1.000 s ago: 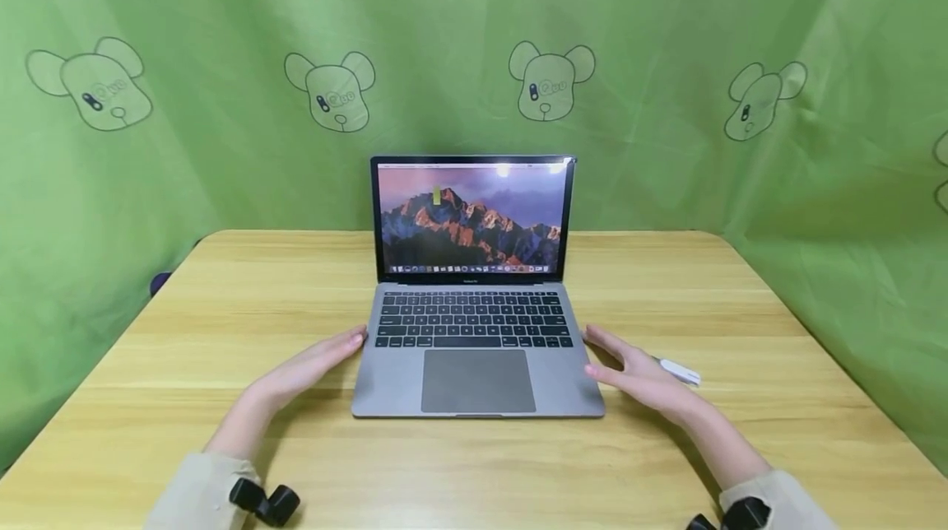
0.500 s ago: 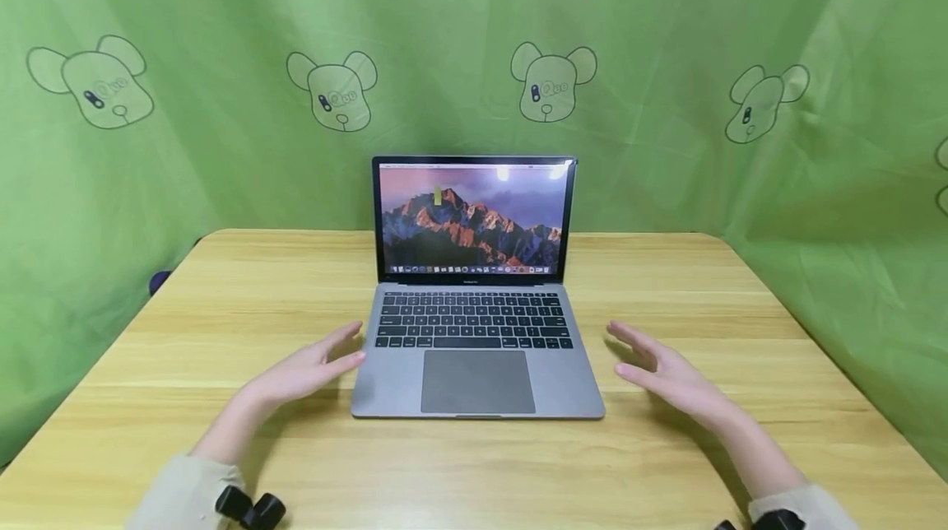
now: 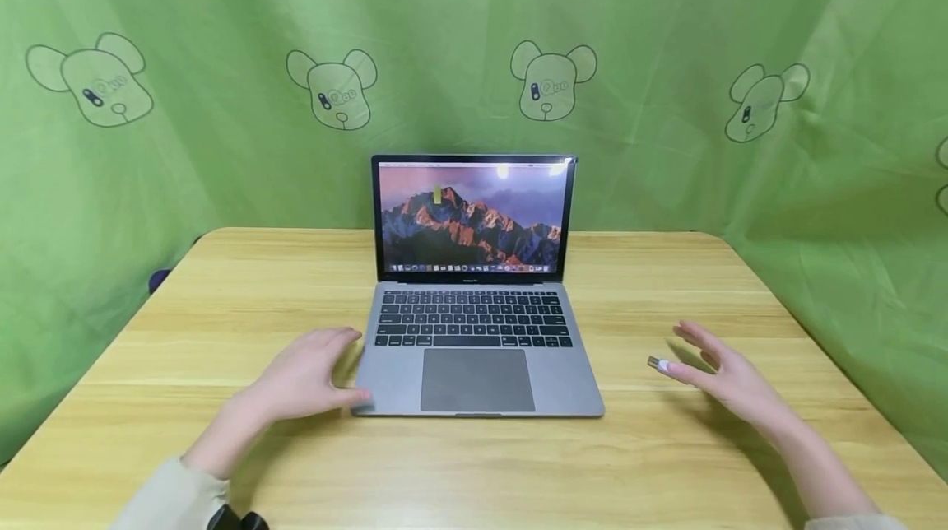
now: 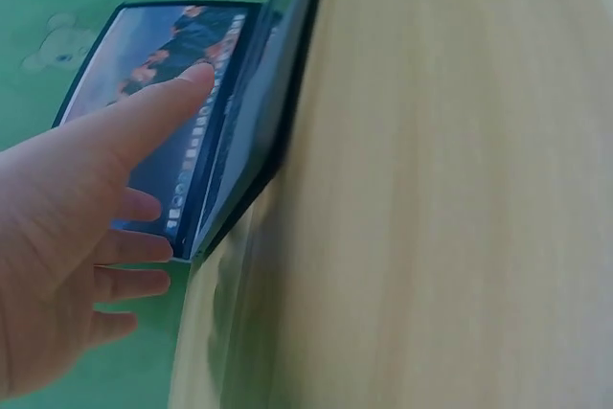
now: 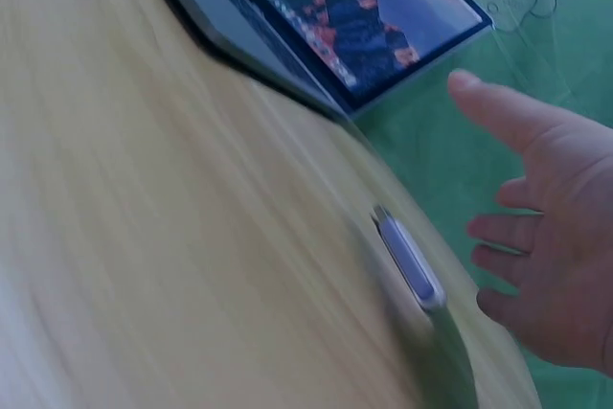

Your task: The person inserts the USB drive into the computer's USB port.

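An open grey laptop [image 3: 477, 382] stands in the middle of the wooden table, its screen lit with a mountain picture. Beside its left edge is my left hand [image 3: 296, 378], fingers spread, the thumb over the front left corner; whether it touches cannot be told. To the right of the laptop my right hand [image 3: 741, 386] is spread and holds nothing. A white USB flash drive [image 5: 410, 261] lies on the table below that hand, apart from its fingers in the right wrist view. In the head view the thumb hides most of the drive, leaving its metal plug [image 3: 655, 362] visible.
The light wooden table [image 3: 474, 472] reaches to a green curtain [image 3: 444, 20] printed with bear faces, which hangs behind and along the sides. A small dark object [image 3: 158, 280] shows past the table's left edge.
My right hand has moved right, away from the laptop's edge to over the USB flash drive. My left hand has come slightly nearer the front left corner, its thumb spreading wider. The laptop stays put.
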`<state>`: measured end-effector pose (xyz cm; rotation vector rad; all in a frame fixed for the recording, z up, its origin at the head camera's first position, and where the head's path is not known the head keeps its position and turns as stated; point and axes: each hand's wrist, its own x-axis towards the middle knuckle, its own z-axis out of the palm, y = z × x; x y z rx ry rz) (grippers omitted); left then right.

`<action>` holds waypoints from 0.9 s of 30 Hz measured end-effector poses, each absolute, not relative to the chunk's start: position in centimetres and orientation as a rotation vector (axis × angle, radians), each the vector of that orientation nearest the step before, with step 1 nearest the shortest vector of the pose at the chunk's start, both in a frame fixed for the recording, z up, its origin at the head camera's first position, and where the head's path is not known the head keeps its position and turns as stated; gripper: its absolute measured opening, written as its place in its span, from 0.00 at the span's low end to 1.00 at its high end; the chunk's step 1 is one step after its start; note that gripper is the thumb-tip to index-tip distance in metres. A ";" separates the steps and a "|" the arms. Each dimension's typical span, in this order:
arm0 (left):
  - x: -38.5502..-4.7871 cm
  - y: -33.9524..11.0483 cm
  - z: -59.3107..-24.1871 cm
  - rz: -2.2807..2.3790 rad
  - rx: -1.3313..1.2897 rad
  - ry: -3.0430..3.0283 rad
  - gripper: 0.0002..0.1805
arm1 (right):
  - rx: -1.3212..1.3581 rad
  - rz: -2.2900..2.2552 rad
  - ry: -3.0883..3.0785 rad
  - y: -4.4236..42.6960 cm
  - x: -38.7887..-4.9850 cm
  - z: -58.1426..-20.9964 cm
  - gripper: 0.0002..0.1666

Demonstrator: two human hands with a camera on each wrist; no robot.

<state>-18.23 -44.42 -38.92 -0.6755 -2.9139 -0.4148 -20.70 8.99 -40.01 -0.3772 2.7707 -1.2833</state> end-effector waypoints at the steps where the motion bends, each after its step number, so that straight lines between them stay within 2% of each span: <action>1: -18.1 -44.3 -38.9 -0.363 -0.687 -2.905 0.51 | -0.345 -1.247 2.793 9.3 -20.7 -40.1 0.50; 7: -17.6 -44.0 -38.8 -0.165 -0.709 -2.915 0.51 | -0.337 -1.109 2.887 10.5 -20.6 -40.8 0.48; 16: -17.4 -43.7 -39.5 -0.080 -0.749 -2.956 0.53 | -0.400 -0.972 2.970 10.4 -21.2 -41.7 0.35; 27: -17.8 -43.8 -40.1 -0.064 -0.805 -2.918 0.51 | -0.420 -0.891 3.025 10.1 -21.9 -42.4 0.16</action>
